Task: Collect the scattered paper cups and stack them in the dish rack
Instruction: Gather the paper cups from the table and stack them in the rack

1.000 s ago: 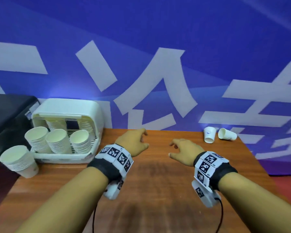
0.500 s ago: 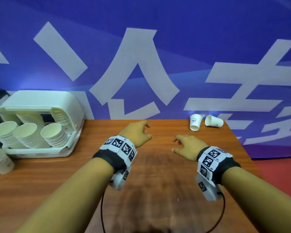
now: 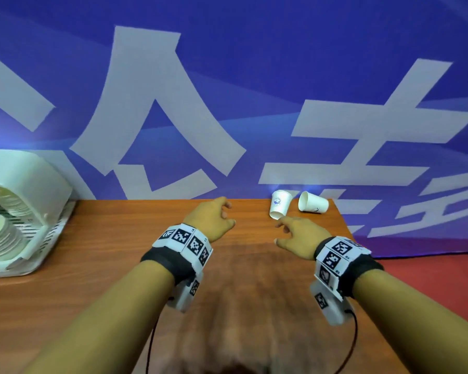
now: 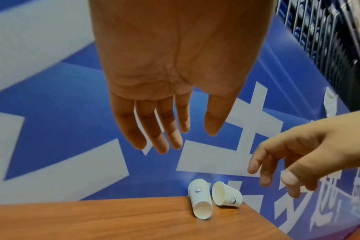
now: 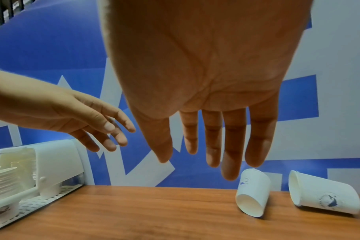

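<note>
Two white paper cups lie on their sides at the table's far right corner: the nearer cup [image 3: 280,204] [image 5: 253,194] [image 4: 200,199] and a second cup [image 3: 312,202] [image 5: 323,196] [image 4: 226,193] to its right. My right hand [image 3: 295,233] [image 5: 206,155] hovers just short of the nearer cup, fingers straight and empty. My left hand [image 3: 214,217] [image 4: 170,133] floats over the table's middle, also empty with fingers extended. The white dish rack [image 3: 25,184] [image 5: 51,162] stands at the far left, holding stacks of nested cups [image 3: 0,238].
The wooden table [image 3: 119,252] ends close behind the cups against a blue banner wall [image 3: 227,76]. Its right edge runs just past the second cup, with red floor [image 3: 430,268] beyond.
My view has swung right, pushing the rack to the left edge. Both hands have advanced toward the two cups at the far right corner; the right hand is now close to the nearer one.
</note>
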